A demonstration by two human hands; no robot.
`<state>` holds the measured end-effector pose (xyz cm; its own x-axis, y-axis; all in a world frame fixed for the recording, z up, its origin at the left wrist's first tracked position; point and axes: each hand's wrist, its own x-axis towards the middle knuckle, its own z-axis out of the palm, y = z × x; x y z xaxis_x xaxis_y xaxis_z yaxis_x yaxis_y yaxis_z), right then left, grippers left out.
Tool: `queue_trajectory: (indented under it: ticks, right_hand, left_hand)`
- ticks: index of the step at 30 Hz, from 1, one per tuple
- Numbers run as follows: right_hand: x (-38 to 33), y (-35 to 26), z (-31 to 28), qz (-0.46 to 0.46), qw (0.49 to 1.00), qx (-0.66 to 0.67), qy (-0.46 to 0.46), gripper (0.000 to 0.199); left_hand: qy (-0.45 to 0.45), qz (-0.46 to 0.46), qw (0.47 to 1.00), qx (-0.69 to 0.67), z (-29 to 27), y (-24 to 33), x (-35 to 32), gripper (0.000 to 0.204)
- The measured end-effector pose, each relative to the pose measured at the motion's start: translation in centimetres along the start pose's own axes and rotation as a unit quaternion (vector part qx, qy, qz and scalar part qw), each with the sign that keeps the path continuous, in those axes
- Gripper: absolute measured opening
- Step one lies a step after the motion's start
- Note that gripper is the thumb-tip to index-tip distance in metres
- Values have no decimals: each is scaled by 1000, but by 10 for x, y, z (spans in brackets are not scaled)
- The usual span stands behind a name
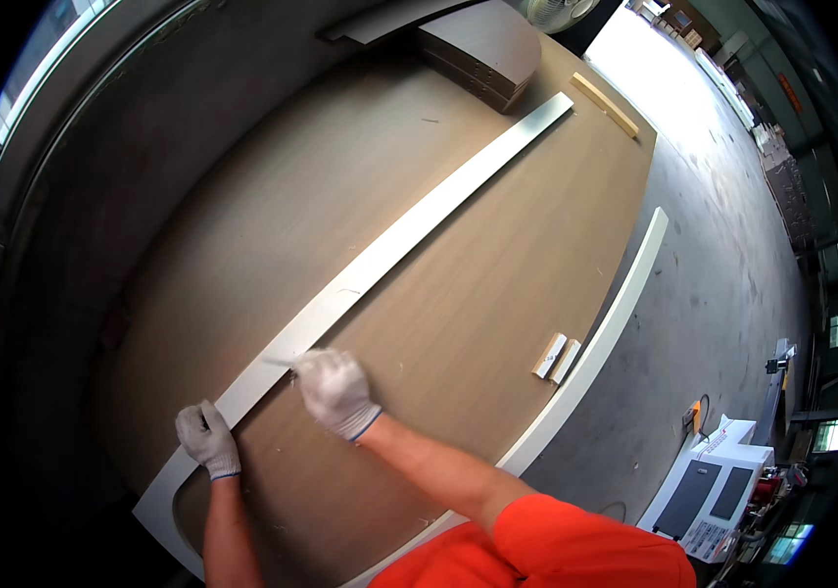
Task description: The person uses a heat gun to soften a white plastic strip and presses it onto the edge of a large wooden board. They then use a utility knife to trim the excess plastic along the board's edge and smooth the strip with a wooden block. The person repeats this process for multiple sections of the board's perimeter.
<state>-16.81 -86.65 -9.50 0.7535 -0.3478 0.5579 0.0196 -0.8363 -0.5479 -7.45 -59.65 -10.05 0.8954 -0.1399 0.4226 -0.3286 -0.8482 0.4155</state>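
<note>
A long white board lies diagonally across the brown wooden table, with a curved piece at its near left end. My left hand, in a pale knit glove, is closed over the board close to that end. My right hand, gloved the same way and slightly blurred, is closed at the board's right edge. A thin grey blade-like tool sticks out of its fingers and rests over the board's face; its handle is hidden in the fist. A curled shaving lies on the board farther along.
The brown tabletop bears two small white-edged blocks, a wooden strip and stacked dark panels. Another long white strip runs along the table's right edge. A fan stands beyond; a white machine sits at right.
</note>
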Motion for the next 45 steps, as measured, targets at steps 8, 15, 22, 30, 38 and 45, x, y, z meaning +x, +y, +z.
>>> queue_trajectory:
  ticks: [8,15,22,30,38,45]
  right_hand:
    - [129,274,-112,311,906,-199,209,16]
    - [73,169,-46,149,954,-246,88,16]
    - [6,20,-1,-19,998,-55,24,8]
    - [112,235,-89,192,917,-317,146,16]
    - [13,6,4,4,986,-164,-16,14]
    - [68,113,-41,125,976,-98,151,6]
  left_hand:
    - [-4,3,1000,2,-3,5,0,25]
    - [-8,-12,1000,17,-7,4,-2,24]
    - [1,-15,1000,-18,-7,6,-1,23]
    - [2,16,1000,6,-3,6,0,20]
    - [13,22,999,23,-3,-1,-5,18]
    - [0,18,999,30,-10,-3,-4,17]
